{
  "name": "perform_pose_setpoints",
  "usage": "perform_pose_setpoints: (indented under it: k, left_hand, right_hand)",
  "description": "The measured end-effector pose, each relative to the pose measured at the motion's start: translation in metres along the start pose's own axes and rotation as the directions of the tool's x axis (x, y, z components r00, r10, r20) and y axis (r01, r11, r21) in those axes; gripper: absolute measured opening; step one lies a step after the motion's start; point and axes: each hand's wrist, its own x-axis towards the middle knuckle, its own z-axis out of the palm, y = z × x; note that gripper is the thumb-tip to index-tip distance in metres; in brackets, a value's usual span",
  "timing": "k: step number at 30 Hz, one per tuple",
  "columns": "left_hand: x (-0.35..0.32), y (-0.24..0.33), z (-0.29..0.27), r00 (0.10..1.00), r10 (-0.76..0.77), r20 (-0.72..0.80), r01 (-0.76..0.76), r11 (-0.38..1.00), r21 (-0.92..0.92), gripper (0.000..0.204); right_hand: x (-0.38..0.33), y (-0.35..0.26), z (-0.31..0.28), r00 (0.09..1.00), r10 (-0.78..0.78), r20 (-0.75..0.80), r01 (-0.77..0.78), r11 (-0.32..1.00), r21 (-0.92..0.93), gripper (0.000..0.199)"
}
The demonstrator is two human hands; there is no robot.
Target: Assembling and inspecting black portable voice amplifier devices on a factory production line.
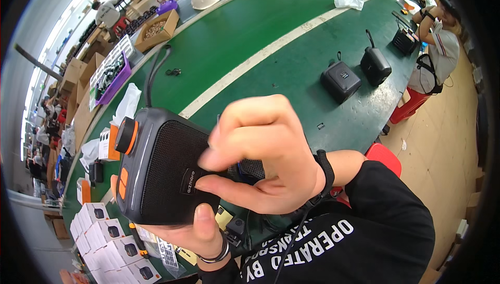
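Note:
A black portable speaker [166, 174] with a mesh front, an orange-ringed knob, orange side buttons and a strap loop is held up close, tilted. My left hand [200, 234] grips it from below, thumb on the lower corner and a fingertip showing past the far side. My right hand [265, 159] is in front of the mesh, slightly blurred, with curled fingers. Its thumb and fingertips stand apart beside the small badge [188, 181]; nothing shows between them. Whether they press on the mesh I cannot tell. Behind this hand another dark object is mostly hidden.
Two more black speakers [340, 82] [375, 65] stand on the green table [291, 70]. Stacked white boxes [112, 237] are at lower left, near a purple tray [115, 81]. A red stool [384, 159] is beside me. A person [437, 49] sits at the right edge.

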Motion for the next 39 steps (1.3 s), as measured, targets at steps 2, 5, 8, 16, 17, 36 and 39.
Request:
perform_pose_setpoints:
  k: [2, 5, 8, 16, 17, 36, 39]
  left_hand:
    - [0.004, -0.003, -0.003, 0.999, -0.020, 0.049, 0.023, 0.998, -0.050, 0.083]
    - [0.004, 0.000, -0.003, 0.996, -0.039, 0.082, 0.048, 0.993, -0.105, 0.082]
    - [0.000, 0.003, 0.000, 0.998, -0.070, 0.005, 0.071, 0.997, -0.018, 0.079]
    - [0.000, 0.006, -0.003, 0.939, -0.323, 0.122, 0.344, 0.901, -0.262, 0.091]
    - [0.000, 0.006, -0.006, 0.939, -0.323, 0.118, 0.344, 0.902, -0.261, 0.091]
    - [-0.002, 0.007, -0.003, 0.886, -0.438, 0.150, 0.462, 0.856, -0.232, 0.093]
    - [-0.001, 0.007, -0.002, 0.891, -0.429, 0.151, 0.454, 0.855, -0.249, 0.094]
  right_hand:
    - [0.003, 0.003, 0.003, 0.998, -0.069, 0.001, 0.069, 0.993, -0.099, 0.037]
    - [-0.002, 0.011, 0.007, 0.976, -0.217, 0.030, 0.218, 0.949, -0.229, 0.040]
    - [-0.003, 0.013, 0.005, 0.959, -0.278, 0.059, 0.283, 0.912, -0.296, 0.037]
    - [0.011, 0.001, -0.010, 0.956, 0.268, 0.120, -0.289, 0.933, 0.216, 0.015]
    - [0.011, 0.001, -0.011, 0.940, 0.313, 0.135, -0.340, 0.893, 0.295, 0.014]
    - [0.010, -0.007, -0.013, 0.956, 0.278, 0.095, -0.281, 0.959, 0.026, 0.012]
    - [0.009, -0.006, -0.012, 0.960, 0.269, 0.073, -0.272, 0.962, 0.026, 0.013]
